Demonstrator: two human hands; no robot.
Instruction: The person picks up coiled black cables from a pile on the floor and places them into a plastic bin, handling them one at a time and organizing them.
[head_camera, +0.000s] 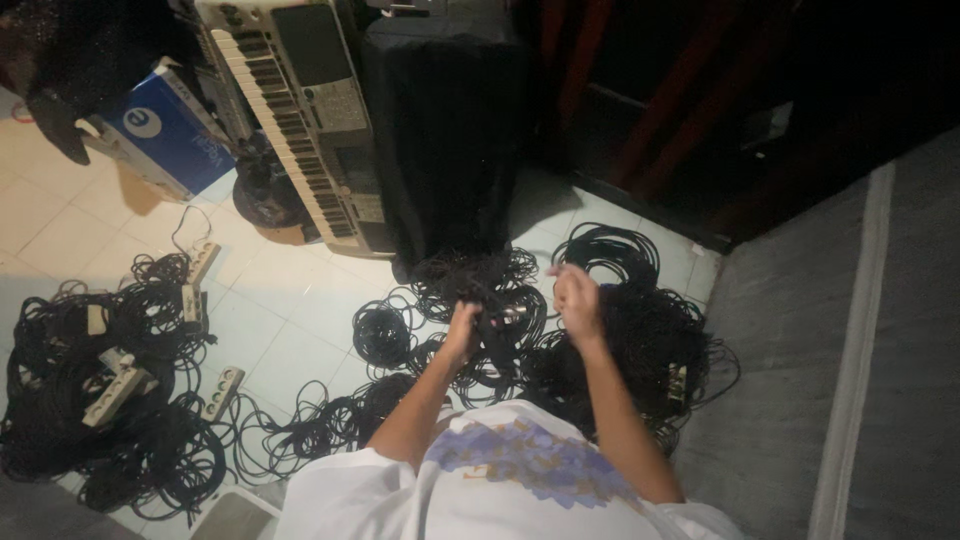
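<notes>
While left hand grips black cable bundle over tiled floor, right hand pinches cable strand, raised. Cable piles crowd floor; keyboard ahead; bare tiles between.

Blue-and-white cardboard box, rectangular, tilted on the tiled floor at upper left, just beside the keyboard. Dark rectangular screen set in the keyboard's panel, unlit.
</notes>
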